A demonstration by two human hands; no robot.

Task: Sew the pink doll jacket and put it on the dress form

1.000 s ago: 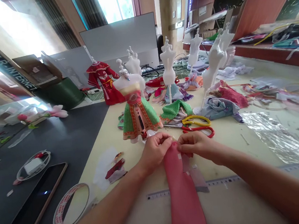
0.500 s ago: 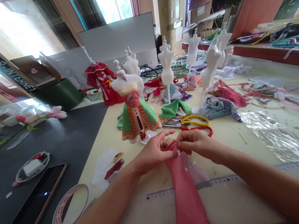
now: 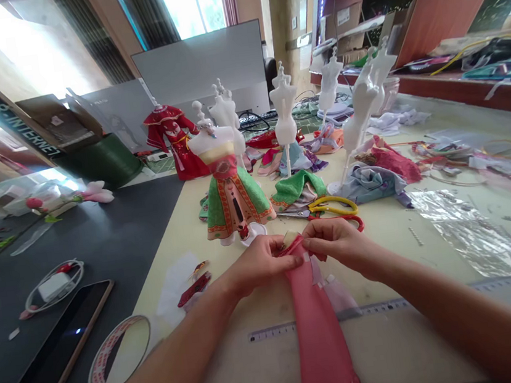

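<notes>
A long strip of pink fabric (image 3: 319,326) hangs down toward me over the table, its top edge gathered between my hands. My left hand (image 3: 266,261) pinches the left side of that edge, thumb in front. On the right side, my right hand (image 3: 329,238) grips the same edge between thumb and fingertips. Small whitish bits of tape or paper cling near the top. A sheer pale pink piece (image 3: 340,296) lies beside the strip, over a clear ruler (image 3: 381,307). Just beyond my hands are scissors (image 3: 334,206) with yellow and red handles.
A doll form in a green and pink dress (image 3: 238,200) stands ahead, with bare white doll forms (image 3: 284,104) behind. At left lie a phone (image 3: 56,352) and a tape roll (image 3: 120,357). Silver foil (image 3: 475,233) and fabric scraps (image 3: 371,183) lie at right.
My left fingers, raised and spread before, have come down and closed on the fabric's top edge. My right hand has shifted only slightly along it.
</notes>
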